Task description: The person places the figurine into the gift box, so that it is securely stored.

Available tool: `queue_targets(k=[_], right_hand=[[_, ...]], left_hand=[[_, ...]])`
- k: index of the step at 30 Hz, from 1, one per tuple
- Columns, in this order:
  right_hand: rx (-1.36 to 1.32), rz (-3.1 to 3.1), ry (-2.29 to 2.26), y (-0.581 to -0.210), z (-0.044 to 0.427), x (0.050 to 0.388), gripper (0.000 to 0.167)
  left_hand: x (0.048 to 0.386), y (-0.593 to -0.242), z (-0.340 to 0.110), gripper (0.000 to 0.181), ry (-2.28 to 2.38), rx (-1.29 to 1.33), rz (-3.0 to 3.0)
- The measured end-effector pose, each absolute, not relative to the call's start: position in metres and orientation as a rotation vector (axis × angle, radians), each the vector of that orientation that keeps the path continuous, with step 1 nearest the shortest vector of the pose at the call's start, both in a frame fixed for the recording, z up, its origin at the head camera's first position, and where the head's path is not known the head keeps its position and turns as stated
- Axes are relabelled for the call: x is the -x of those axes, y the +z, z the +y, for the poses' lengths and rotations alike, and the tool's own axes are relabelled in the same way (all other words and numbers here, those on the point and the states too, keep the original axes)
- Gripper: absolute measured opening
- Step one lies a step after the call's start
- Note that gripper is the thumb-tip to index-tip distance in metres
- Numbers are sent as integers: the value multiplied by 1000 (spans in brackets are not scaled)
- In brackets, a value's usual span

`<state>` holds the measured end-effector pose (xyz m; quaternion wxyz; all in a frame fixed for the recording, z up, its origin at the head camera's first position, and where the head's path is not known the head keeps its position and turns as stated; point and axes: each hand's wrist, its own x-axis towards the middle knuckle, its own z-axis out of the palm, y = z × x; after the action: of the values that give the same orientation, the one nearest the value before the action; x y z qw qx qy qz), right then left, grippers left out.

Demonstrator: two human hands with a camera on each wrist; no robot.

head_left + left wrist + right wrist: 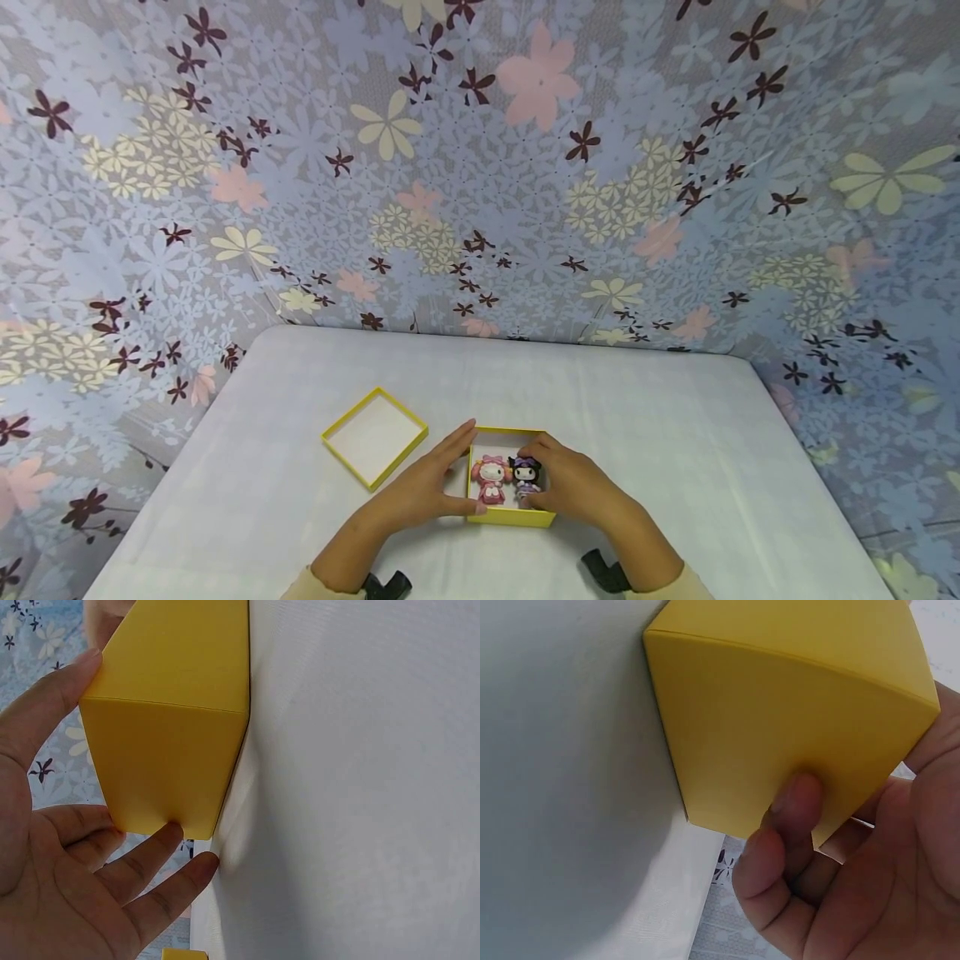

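Note:
A yellow box (512, 517) with a white inside stands uncovered near the table's front. Two small figurines are in it side by side: a pink-hooded one (491, 482) on the left and a black-hooded one in purple (527, 475) on the right. My left hand (423, 492) holds the box's left side, thumb at the near corner and fingers toward the far one. My right hand (577, 487) reaches over the right rim, thumb and forefinger at the black-hooded figurine. In the right wrist view, other fingers (799, 802) of that hand touch the box's outer wall.
A shallow yellow-edged lid (375, 439), white inside, lies turned at an angle on the white-covered table (660, 417), left of the box. Floral cloth (480, 167) hangs behind the table and at its sides.

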<state>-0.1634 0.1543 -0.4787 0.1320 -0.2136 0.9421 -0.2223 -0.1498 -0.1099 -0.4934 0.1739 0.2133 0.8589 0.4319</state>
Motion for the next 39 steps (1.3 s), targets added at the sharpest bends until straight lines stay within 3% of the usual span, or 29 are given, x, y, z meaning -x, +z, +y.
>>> queue_targets(k=[15,39], right_hand=[[592,2735,-622,-476,152,162,61],[615,2671,-986,-489,174,155,76]], left_hand=[[148,-491,-110,108,1218,-585,2438],[146,-492,-109,108,1234,-608,2416]])
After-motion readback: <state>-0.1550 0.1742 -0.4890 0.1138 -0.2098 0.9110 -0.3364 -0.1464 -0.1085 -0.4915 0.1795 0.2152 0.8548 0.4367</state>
